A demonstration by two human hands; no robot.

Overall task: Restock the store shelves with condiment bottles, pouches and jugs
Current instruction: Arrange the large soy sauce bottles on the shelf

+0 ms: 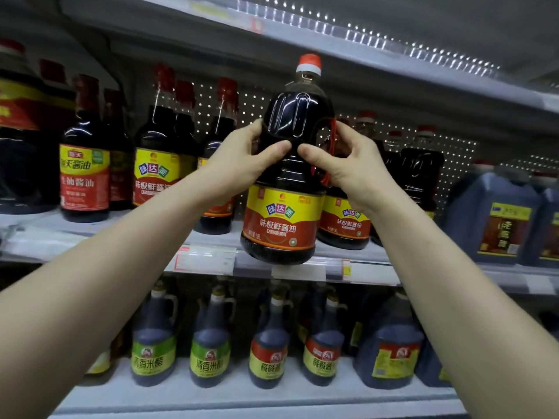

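Clasped the soy sauce jug (282,213) at its shoulder in the left hand (242,164) and the right hand (352,167), thumbs nearly meeting in front. Held it upright at the front lip of the middle shelf (372,269), seemingly not set down. Looked full, so probably heavy, and smooth enough to slip. Judged the red handle (333,130) or ribbed waist surest. Had 1 matching jug (344,222) just behind.

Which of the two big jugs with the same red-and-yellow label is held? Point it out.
The front jug, gripped at its shoulder by the left hand and right hand. Its twin stands on the shelf behind it, ungripped.
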